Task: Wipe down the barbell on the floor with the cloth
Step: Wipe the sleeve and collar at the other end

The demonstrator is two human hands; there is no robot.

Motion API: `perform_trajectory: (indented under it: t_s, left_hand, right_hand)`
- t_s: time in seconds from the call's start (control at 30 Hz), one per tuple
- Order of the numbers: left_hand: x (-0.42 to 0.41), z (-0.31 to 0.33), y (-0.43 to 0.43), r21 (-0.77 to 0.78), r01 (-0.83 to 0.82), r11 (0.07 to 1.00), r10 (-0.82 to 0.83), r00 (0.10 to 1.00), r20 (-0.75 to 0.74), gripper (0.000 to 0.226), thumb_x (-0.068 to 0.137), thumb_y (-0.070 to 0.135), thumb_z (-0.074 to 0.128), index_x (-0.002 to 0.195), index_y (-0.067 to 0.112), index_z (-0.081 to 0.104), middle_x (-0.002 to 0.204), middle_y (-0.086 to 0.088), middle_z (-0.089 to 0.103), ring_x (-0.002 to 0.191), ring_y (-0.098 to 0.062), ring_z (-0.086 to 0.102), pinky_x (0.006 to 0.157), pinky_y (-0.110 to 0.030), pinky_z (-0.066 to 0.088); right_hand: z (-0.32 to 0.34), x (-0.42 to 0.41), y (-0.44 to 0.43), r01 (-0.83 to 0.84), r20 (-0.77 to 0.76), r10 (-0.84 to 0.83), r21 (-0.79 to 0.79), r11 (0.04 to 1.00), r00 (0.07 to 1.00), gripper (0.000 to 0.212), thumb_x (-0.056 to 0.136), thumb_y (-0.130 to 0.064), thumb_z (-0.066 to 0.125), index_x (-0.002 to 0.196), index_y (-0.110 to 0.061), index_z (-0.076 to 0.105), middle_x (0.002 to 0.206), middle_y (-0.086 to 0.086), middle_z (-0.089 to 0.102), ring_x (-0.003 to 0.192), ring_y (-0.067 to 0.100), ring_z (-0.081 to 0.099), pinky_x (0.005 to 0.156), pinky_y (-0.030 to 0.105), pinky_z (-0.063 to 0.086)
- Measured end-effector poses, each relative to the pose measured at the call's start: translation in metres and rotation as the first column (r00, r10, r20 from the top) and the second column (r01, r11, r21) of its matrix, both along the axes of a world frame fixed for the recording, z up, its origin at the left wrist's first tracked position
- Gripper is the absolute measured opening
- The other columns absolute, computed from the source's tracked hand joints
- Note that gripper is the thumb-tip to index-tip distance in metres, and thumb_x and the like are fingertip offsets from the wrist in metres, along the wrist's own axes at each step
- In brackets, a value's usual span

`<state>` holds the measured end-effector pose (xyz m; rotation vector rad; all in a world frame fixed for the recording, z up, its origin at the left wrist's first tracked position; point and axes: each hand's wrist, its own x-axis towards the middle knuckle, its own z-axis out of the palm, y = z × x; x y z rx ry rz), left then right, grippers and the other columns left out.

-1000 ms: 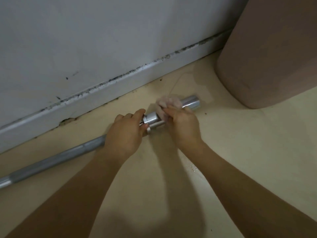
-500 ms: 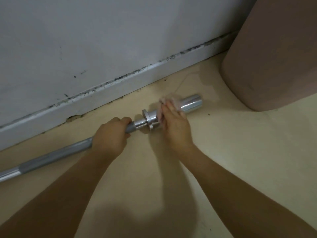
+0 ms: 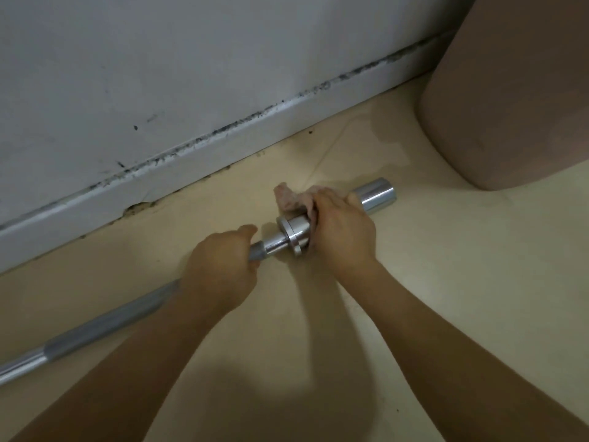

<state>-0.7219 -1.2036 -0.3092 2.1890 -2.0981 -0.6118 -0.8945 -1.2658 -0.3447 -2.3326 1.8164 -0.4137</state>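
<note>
A chrome barbell point(image 3: 105, 323) lies on the cream floor, running from the lower left up to its shiny sleeve end point(image 3: 377, 196) at the right. My left hand point(image 3: 220, 269) grips the shaft just left of the collar point(image 3: 291, 236). My right hand point(image 3: 341, 232) wraps a crumpled pinkish cloth point(image 3: 291, 199) around the sleeve right beside the collar. Part of the cloth sticks up behind the bar; the rest is hidden under my fingers.
A white wall with a dirty skirting board point(image 3: 223, 148) runs close behind the barbell. A large pinkish-brown rounded object point(image 3: 516, 100) stands at the upper right, near the sleeve end. A damp patch point(image 3: 376, 148) marks the floor behind the sleeve.
My left hand slid left along the shaft, away from the collar. My right hand with the cloth stays on the sleeve by the collar, and more of the cloth now shows.
</note>
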Motion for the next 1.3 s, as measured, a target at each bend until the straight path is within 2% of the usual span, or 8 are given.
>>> perform_trajectory:
  t_s: [0.13,0.33,0.53,0.7,0.9,1.1,1.23,1.3]
  left_hand:
    - [-0.042,-0.005,-0.003,-0.143,0.098,0.985,-0.12,0.981,-0.154,0.066,0.077,0.031,0.067,0.135,0.022,0.039,0.133,-0.001,0.05,0.106,-0.027,0.054,0.089,-0.04,0.048]
    - [-0.057,-0.009,-0.002,-0.12,-0.006,0.993,-0.015,0.985,-0.173,0.054,0.082,0.028,0.067,0.128,0.014,0.045,0.124,-0.004,0.057,0.101,-0.029,0.06,0.079,-0.037,0.048]
    - [-0.054,-0.001,-0.009,-0.145,0.051,0.988,-0.063,0.994,-0.084,0.026,0.083,0.027,0.061,0.105,0.017,0.052,0.103,0.001,0.059,0.086,-0.027,0.061,0.065,-0.029,0.032]
    - [-0.057,0.001,-0.009,-0.126,-0.042,0.991,0.025,0.99,-0.136,0.021,0.083,0.023,0.058,0.102,0.018,0.051,0.102,0.0,0.058,0.088,-0.028,0.059,0.069,-0.03,0.032]
    - [-0.057,0.001,-0.014,-0.043,-0.106,0.993,0.096,0.976,-0.195,0.021,0.083,0.023,0.06,0.101,0.018,0.052,0.102,-0.004,0.062,0.088,-0.03,0.059,0.073,-0.038,0.048]
    - [-0.049,-0.003,-0.03,0.142,-0.282,0.949,0.315,0.88,-0.357,0.045,0.088,0.022,0.056,0.129,0.02,0.038,0.117,-0.008,0.062,0.108,-0.032,0.056,0.09,-0.04,0.044]
    - [-0.044,-0.005,-0.021,-0.213,-0.226,0.951,0.181,0.961,-0.21,0.023,0.089,0.019,0.056,0.111,0.013,0.054,0.114,-0.014,0.055,0.101,-0.032,0.049,0.082,-0.039,0.038]
    - [-0.046,-0.008,-0.017,-0.225,-0.15,0.963,0.112,0.978,-0.173,0.032,0.088,0.024,0.059,0.118,0.015,0.054,0.122,-0.012,0.052,0.104,-0.031,0.051,0.086,-0.038,0.041]
  right_hand:
    - [-0.007,-0.012,0.031,-0.233,0.018,0.237,-0.135,0.963,0.971,0.043,0.081,-0.015,0.059,0.124,-0.012,0.059,0.132,0.001,0.059,0.118,0.021,0.054,0.084,0.029,0.052]
    - [-0.01,-0.059,-0.026,0.105,-0.025,-0.11,-0.145,0.984,0.994,0.042,0.078,-0.009,0.055,0.12,-0.011,0.061,0.128,0.004,0.061,0.098,0.029,0.06,0.078,0.034,0.044]
    - [-0.009,-0.081,-0.024,-0.003,-0.194,0.015,0.06,0.998,0.981,0.089,0.061,-0.038,0.075,0.139,-0.011,0.039,0.143,0.007,0.046,0.102,0.032,0.057,0.082,0.038,0.047]
    - [0.009,-0.077,-0.026,0.243,-0.083,-0.24,0.038,0.969,0.967,0.053,0.07,-0.028,0.06,0.115,-0.001,0.056,0.09,0.02,0.07,0.075,0.037,0.06,0.065,0.036,0.042]
    - [0.01,-0.044,0.013,0.381,-0.029,-0.381,0.148,0.913,0.924,0.045,0.095,-0.019,0.042,0.138,-0.005,0.033,0.093,0.02,0.069,0.083,0.039,0.065,0.058,0.034,0.033]
    - [0.006,-0.002,0.038,0.057,0.106,-0.065,0.077,0.995,0.992,0.037,0.085,-0.019,0.06,0.121,-0.015,0.051,0.074,0.014,0.065,0.063,0.033,0.06,0.05,0.032,0.038]
    - [0.004,-0.031,-0.01,0.233,0.03,-0.231,-0.09,0.968,0.972,0.031,0.087,-0.019,0.053,0.118,-0.021,0.059,0.109,0.018,0.057,0.097,0.036,0.049,0.078,0.04,0.045]
    - [0.001,-0.034,-0.013,0.242,0.212,-0.244,0.038,0.97,0.946,0.028,0.092,-0.026,0.049,0.12,-0.026,0.054,0.117,0.013,0.053,0.103,0.032,0.05,0.086,0.043,0.047]
